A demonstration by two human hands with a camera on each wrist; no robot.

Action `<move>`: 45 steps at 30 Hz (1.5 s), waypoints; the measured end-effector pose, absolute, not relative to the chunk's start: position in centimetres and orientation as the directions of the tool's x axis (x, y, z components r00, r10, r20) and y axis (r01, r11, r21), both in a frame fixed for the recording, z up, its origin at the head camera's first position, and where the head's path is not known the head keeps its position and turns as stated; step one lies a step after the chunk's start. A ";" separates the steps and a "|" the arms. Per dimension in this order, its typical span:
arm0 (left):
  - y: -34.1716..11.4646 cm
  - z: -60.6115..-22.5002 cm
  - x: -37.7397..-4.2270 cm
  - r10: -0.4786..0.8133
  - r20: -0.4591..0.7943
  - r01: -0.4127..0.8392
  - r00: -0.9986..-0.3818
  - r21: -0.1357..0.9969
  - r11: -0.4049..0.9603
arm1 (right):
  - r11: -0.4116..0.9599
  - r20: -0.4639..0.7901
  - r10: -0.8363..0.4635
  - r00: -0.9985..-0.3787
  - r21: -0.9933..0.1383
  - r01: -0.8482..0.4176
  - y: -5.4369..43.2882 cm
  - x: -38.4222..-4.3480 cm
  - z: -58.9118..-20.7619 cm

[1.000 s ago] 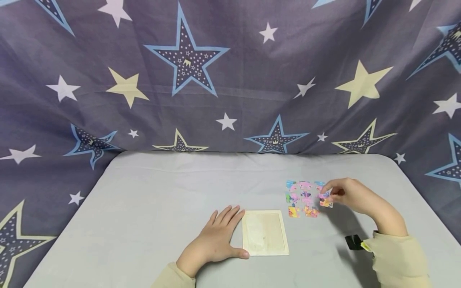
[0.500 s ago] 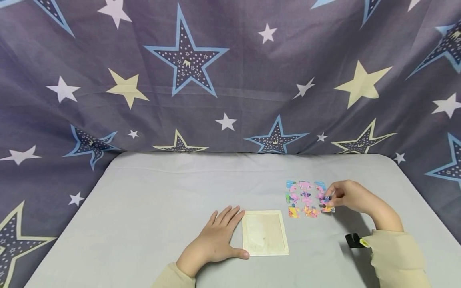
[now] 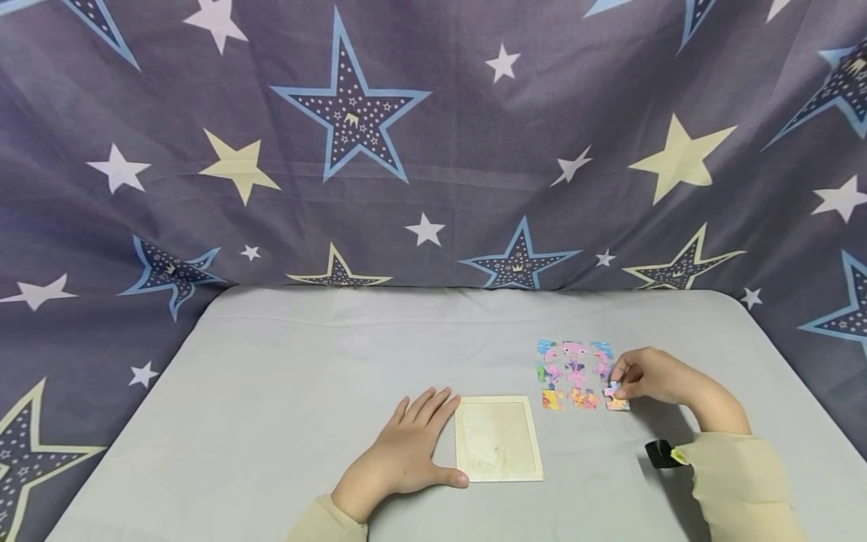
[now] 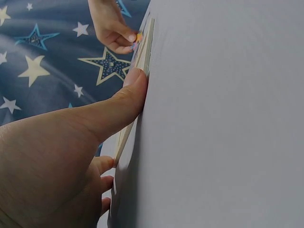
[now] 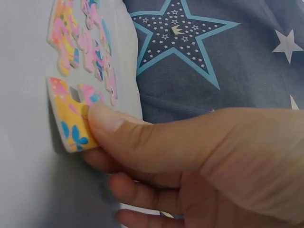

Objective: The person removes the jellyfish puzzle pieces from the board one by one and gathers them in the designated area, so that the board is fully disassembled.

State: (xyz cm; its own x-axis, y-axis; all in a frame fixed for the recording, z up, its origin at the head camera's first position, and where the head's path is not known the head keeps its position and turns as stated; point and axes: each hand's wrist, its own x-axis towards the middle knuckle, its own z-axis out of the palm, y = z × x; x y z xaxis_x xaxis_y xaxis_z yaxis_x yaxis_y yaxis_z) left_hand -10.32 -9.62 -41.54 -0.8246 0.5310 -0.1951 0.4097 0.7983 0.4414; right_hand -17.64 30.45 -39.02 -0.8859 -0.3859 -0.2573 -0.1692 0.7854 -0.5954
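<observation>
My right hand (image 3: 653, 376) pinches a yellow jigsaw piece (image 5: 71, 121) with blue flower marks between thumb and fingers, low over the table. In the head view that puzzle piece (image 3: 617, 405) is at the lower right corner of the group, partly covered by the fingertips. Beside it several pink, blue and orange jigsaw pieces (image 3: 574, 370) lie in rows with small gaps. My left hand (image 3: 409, 444) lies spread and straight-fingered, its thumb and index fingertip at the left edge of a square wooden puzzle tray (image 3: 536, 452). In the left wrist view the thumb overlaps the thin tray edge (image 4: 151, 42).
The table (image 3: 305, 376) has a light grey cloth. A dark curtain (image 3: 433, 188) with printed stars rises behind it and at both sides. A black object (image 3: 662, 455) with a yellow bit shows at the right sleeve (image 3: 741, 482).
My right hand has moved a little toward me with the pinched jigsaw piece, bringing it down level with the bottom row. The left hand and the wooden tray have stayed put.
</observation>
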 end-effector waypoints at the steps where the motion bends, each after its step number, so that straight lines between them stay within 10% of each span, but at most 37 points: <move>1: -9.6 -41.5 -10.3 0.531 -0.194 0.409 -0.824 0.443 0.797 | 0.783 -0.253 -0.388 -0.886 -0.597 -0.173 30.4 -17.6 -39.1; 45: -9.7 -41.5 -10.5 0.541 -0.180 0.414 -0.821 0.463 0.783 | 0.785 -0.173 -0.428 -0.887 -0.557 -0.270 23.9 -16.1 -37.2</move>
